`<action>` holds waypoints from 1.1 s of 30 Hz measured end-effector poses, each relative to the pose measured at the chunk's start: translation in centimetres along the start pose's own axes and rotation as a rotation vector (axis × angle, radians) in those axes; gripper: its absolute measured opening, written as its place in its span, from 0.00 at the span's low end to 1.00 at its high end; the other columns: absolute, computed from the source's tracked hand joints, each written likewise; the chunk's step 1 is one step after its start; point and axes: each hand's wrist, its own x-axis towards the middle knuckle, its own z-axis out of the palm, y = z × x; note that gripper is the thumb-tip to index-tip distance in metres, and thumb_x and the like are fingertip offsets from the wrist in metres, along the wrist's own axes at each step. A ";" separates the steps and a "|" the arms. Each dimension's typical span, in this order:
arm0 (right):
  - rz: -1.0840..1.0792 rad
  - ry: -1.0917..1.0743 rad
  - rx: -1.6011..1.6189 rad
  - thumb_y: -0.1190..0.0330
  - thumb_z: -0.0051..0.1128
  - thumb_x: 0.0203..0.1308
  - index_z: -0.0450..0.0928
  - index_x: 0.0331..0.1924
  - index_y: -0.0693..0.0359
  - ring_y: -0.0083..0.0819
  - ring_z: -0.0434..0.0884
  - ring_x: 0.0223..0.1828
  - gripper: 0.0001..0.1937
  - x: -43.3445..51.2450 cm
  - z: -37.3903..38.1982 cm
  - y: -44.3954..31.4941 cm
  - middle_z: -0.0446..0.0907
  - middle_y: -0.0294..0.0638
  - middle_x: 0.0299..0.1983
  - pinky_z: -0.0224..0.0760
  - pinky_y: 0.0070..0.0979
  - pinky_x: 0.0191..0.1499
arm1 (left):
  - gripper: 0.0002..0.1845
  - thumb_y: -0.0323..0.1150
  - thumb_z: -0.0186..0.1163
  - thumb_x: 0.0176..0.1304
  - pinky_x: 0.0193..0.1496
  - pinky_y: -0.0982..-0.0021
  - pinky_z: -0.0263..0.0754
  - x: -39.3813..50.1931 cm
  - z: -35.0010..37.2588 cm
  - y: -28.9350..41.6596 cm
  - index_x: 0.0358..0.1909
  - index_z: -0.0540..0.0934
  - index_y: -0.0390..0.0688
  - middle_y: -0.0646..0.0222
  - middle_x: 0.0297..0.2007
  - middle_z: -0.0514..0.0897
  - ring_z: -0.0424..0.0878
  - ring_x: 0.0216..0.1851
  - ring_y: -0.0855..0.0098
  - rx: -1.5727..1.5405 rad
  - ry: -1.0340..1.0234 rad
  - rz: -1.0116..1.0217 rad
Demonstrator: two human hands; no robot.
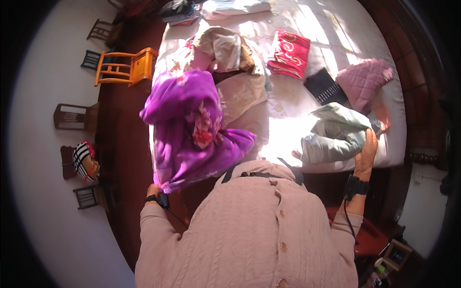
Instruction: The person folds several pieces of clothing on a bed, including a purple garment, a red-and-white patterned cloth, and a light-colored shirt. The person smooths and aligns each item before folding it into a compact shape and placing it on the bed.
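A bed with a white cover (281,91) lies before me. At its near left corner my left hand (154,190) grips the lower edge of a purple floral cloth (183,126), which lies bunched over the bed's left side. My right hand (367,149) rests against the right edge of a pale green garment (338,145) near the right front edge; whether its fingers are closed on the cloth cannot be told. Behind the purple cloth is a heap of beige and pink fabrics (219,50). A folded red patterned cloth (288,54) lies toward the right.
Beyond the green garment are a black cloth (326,86), a quilted pink piece (365,82) and an orange piece (384,117). Folded clothes (180,10) lie at the far end. An orange wooden chair (142,66) and several darker chairs stand left; a red seat (371,234) is at right.
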 end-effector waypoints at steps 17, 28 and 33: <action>0.141 -0.331 -0.118 0.68 0.50 0.69 0.77 0.40 0.61 0.18 0.75 0.30 0.07 0.5 8.4 7.8 0.77 0.30 0.32 0.71 0.20 0.34 | 0.25 0.41 0.59 0.61 0.56 0.52 0.71 -17.1 -18.0 29.5 0.52 0.74 0.29 0.39 0.48 0.76 0.75 0.51 0.42 -0.517 0.704 0.950; 0.314 -0.566 -0.811 0.65 0.59 0.62 0.70 0.60 0.59 0.26 0.81 0.32 0.23 2.4 20.9 16.2 0.78 0.42 0.40 0.76 0.23 0.30 | 0.40 0.49 0.72 0.53 0.48 0.63 0.77 -12.8 -25.2 55.6 0.60 0.69 0.33 0.48 0.53 0.79 0.80 0.50 0.59 -0.835 0.083 1.141; 0.519 -0.506 -0.561 0.62 0.64 0.59 0.55 0.71 0.58 0.31 0.83 0.41 0.38 1.8 26.3 19.1 0.78 0.45 0.51 0.78 0.28 0.35 | 0.17 0.37 0.66 0.60 0.38 0.75 0.75 -22.7 -18.7 53.6 0.48 0.80 0.40 0.72 0.42 0.83 0.79 0.39 0.79 -1.526 -0.904 1.437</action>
